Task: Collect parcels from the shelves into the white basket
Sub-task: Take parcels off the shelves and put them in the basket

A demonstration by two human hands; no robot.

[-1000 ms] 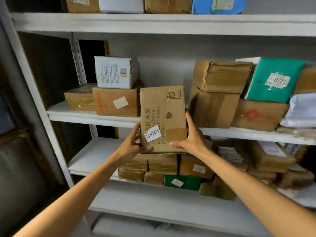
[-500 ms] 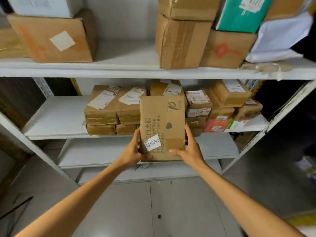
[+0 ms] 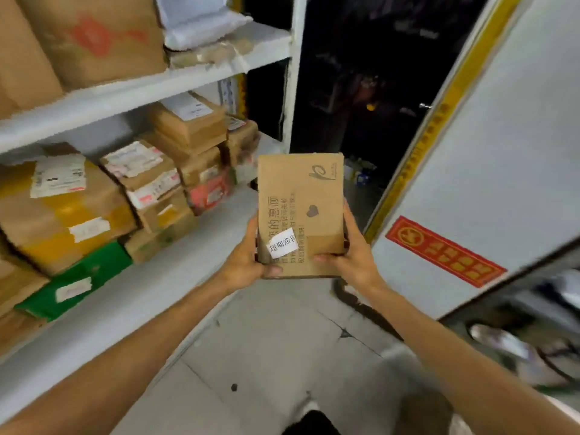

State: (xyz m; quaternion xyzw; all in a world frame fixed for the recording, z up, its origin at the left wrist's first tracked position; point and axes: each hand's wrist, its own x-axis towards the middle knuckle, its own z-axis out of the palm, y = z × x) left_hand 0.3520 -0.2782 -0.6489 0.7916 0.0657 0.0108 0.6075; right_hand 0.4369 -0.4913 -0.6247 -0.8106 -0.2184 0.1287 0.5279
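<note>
A single wide-angle camera rides on the person's head, facing forward and tipped down. It sits close over the cardboard parcel (image 3: 300, 211) at frame centre, gripped between left hand (image 3: 243, 262) and right hand (image 3: 356, 255). Shelves (image 3: 125, 98) run from 9 to 11 o'clock; floor (image 3: 282, 356) lies at 6 o'clock.

Packed shelves (image 3: 150, 89) left, grey panel (image 3: 502, 171) right, floor (image 3: 282, 356) open between

One held cardboard parcel (image 3: 301, 189); one green parcel (image 3: 103, 265); one white mailer bag (image 3: 201, 26); one red wall sticker (image 3: 445, 251).
</note>
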